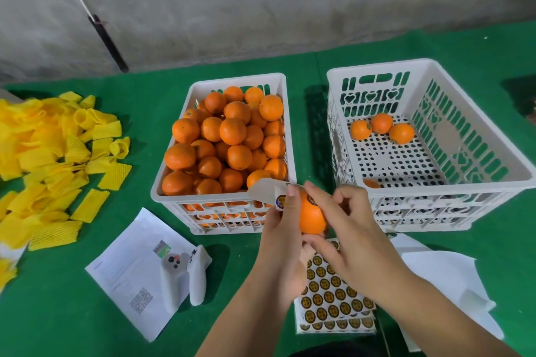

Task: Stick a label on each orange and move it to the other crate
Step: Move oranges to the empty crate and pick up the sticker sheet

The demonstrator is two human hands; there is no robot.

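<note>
Orange [311, 216] held near, between crates, above sticker sheets [333, 293]. Label [311, 199] already on top; right hand [345, 229] fingertips pressing it down. Left hand [282, 229] grips orange plus strip of backing paper [265, 190]. Step: sticking, nearly done. Next, likely: carry orange right, set in right crate [429, 200] beside labelled oranges [381, 129]. Left crate [223, 203] still full. Foam nets [58, 153] far left on desk [58, 313].

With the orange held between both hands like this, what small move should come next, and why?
Probably press the label flat, then carry the orange to the right crate. The right hand touches a label already on it, and the left hand holds the fruit and a sticker strip.
</note>
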